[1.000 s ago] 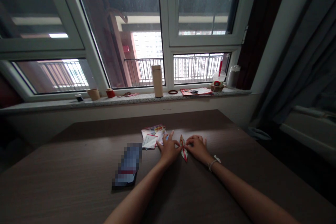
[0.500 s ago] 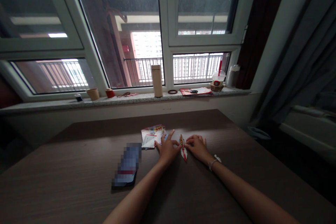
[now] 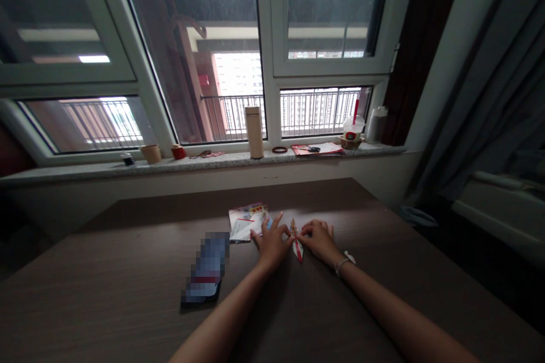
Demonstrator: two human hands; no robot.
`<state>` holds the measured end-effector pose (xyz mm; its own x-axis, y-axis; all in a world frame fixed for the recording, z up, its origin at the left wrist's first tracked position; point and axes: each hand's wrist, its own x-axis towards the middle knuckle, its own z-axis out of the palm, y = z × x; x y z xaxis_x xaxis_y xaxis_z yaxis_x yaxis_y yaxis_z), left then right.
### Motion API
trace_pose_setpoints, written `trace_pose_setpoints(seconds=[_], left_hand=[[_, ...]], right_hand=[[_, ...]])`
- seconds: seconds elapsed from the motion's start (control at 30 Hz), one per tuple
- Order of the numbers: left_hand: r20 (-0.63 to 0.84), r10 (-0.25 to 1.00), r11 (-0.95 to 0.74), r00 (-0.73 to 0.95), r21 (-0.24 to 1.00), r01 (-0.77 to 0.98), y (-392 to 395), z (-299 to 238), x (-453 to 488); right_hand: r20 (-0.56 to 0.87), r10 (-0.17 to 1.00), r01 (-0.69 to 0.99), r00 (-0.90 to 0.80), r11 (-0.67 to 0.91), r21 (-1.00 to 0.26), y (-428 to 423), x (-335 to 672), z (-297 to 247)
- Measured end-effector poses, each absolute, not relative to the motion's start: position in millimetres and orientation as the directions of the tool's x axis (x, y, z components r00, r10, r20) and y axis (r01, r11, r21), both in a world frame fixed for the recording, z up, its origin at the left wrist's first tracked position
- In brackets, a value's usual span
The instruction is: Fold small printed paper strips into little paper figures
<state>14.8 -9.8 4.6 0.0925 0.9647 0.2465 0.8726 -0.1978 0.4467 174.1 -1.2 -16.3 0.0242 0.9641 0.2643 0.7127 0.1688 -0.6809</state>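
Observation:
A small folded paper piece [image 3: 298,251], narrow and pointed at both ends with red, white and yellowish print, lies on the brown table between my two hands. My left hand [image 3: 272,243] pinches its left side near the middle, with the other fingers spread. From the right, my right hand [image 3: 318,239] grips the opposite side between thumb and forefinger, its remaining fingers curled. A bracelet [image 3: 344,262] circles my right wrist. Partly behind my left fingers lie printed paper sheets [image 3: 244,221].
A blurred-out phone [image 3: 206,269] rests left of my left forearm on the table [image 3: 128,266]. Along the windowsill [image 3: 230,162] stand a beige flask [image 3: 254,133], a paper cup [image 3: 150,153], papers with scissors [image 3: 314,149] and a drink cup with a red straw [image 3: 353,127].
My right hand and wrist have shifted very slightly left, toward the folded paper. Both hands keep their pinch on it, and the other things stay put.

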Motion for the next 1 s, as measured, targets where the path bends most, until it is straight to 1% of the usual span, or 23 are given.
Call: trace_pose_setpoints(seconds=[0.23,0.37,0.5,0.67,1.0], left_hand=[[0.308,0.947,-0.226,0.086,0.454,0.862,-14.3,4.0,14.8],[0.332,0.942,-0.211,0.052,0.464,0.86,-15.9,4.4,14.7],[0.307,0.949,-0.208,0.068,0.452,0.867,-16.3,5.3,14.8],[0.26,0.965,-0.158,0.044,0.439,0.885,-15.1,5.1,14.3],[0.281,0.958,-0.173,0.057,0.408,0.897,-14.5,4.2,13.8]], right_hand=[[0.262,0.964,0.721,0.038,0.155,-0.675,-3.5,172.0,-11.6],[0.237,0.971,0.72,0.04,0.136,-0.681,-4.7,171.7,-8.4],[0.231,0.972,0.709,0.055,0.125,-0.694,-4.7,172.1,-8.1],[0.221,0.974,0.699,0.047,0.126,-0.704,-4.6,173.5,-9.8],[0.222,0.975,0.784,-0.012,0.147,-0.603,-10.0,170.0,-6.5]])
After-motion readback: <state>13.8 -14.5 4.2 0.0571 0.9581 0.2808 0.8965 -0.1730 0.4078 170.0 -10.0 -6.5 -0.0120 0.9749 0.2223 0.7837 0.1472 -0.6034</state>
